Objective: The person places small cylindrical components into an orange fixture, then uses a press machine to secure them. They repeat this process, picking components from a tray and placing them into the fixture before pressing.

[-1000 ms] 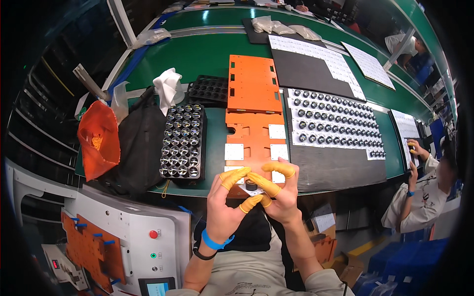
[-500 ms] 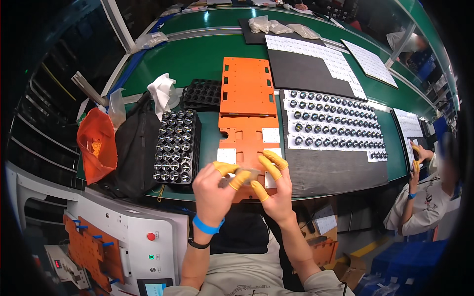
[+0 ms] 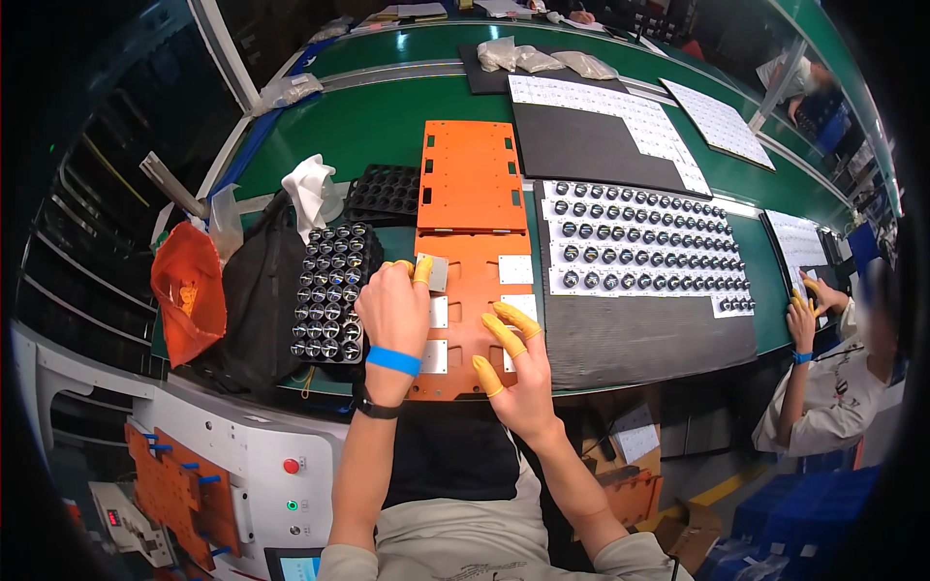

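Note:
An orange hinged fixture (image 3: 470,320) lies flat in front of me with its lid (image 3: 472,174) folded back. My left hand (image 3: 395,310), in yellow finger cots and a blue wristband, pinches a small grey square plate (image 3: 439,275) at the fixture's upper left slot. Below it, two white square plates (image 3: 439,312) sit in the left column. My right hand (image 3: 523,378), also in yellow finger cots, hovers by the right column with fingers apart and nothing in them. It partly hides the lower plates there; the upper right plate (image 3: 515,269) shows fully.
Left of the fixture stands a black tray (image 3: 329,295) of round lens-like parts, beside an orange bag (image 3: 189,290). To the right, a white panel (image 3: 644,237) bears rows of black round parts on a dark foam board (image 3: 649,339). A co-worker (image 3: 823,387) sits at far right.
My left hand has moved up and left, taking the plate from between both hands to the upper left slot. My right hand has lowered slightly and no longer touches the plate.

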`<state>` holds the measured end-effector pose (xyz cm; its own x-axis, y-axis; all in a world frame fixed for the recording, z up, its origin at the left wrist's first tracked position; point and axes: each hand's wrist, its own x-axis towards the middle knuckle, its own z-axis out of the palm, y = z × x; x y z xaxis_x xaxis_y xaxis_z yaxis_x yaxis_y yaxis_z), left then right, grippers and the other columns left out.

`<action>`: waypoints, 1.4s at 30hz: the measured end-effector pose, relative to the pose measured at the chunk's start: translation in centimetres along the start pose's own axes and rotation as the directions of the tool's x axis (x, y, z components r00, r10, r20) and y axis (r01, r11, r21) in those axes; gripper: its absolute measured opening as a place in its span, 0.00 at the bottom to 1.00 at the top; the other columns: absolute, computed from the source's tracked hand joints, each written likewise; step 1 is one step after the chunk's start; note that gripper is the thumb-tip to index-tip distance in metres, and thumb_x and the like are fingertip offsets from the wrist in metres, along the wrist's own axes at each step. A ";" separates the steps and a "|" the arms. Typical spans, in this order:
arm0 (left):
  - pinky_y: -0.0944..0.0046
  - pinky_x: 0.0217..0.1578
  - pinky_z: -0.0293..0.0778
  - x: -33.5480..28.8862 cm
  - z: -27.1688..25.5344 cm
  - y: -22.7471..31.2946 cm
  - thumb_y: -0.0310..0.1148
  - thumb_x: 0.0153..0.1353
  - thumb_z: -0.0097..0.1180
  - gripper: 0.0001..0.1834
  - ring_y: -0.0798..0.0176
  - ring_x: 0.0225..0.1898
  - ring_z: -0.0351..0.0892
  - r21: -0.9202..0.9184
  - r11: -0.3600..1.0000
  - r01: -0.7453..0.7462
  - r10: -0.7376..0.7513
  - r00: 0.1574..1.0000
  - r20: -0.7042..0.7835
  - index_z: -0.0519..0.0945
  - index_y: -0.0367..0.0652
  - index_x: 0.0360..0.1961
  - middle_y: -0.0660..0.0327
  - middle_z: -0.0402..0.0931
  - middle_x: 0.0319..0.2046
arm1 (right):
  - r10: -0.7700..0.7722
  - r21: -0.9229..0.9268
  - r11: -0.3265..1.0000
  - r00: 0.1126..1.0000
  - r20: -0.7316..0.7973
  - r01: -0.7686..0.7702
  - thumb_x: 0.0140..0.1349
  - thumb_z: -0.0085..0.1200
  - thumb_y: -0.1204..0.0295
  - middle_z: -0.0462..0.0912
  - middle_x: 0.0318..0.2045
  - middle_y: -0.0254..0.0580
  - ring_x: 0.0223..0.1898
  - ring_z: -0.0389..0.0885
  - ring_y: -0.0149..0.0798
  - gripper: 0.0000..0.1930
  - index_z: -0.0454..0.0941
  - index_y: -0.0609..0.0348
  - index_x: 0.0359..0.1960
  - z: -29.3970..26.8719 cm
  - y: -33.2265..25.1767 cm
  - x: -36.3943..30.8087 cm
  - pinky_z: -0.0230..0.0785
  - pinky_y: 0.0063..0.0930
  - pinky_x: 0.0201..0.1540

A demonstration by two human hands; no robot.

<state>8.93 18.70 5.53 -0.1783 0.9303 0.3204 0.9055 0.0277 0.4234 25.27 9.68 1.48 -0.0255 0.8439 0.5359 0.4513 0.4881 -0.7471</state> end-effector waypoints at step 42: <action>0.43 0.38 0.79 0.5 3.8 -1.1 0.35 0.65 0.55 0.13 0.38 0.36 0.84 0.091 0.990 0.111 -0.122 0.986 0.116 0.83 0.36 0.31 0.43 0.83 0.32 | -0.030 -0.102 0.994 0.997 0.070 0.037 0.57 0.67 0.74 0.78 0.56 0.49 0.51 0.79 0.52 0.23 0.80 0.63 0.56 0.2 -0.6 -0.2 0.73 0.39 0.54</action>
<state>9.35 20.52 1.97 -0.2412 0.9562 0.1658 0.9113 0.1644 0.3775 24.82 9.27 1.68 -0.1016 0.8423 0.5294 0.5385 0.4940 -0.6827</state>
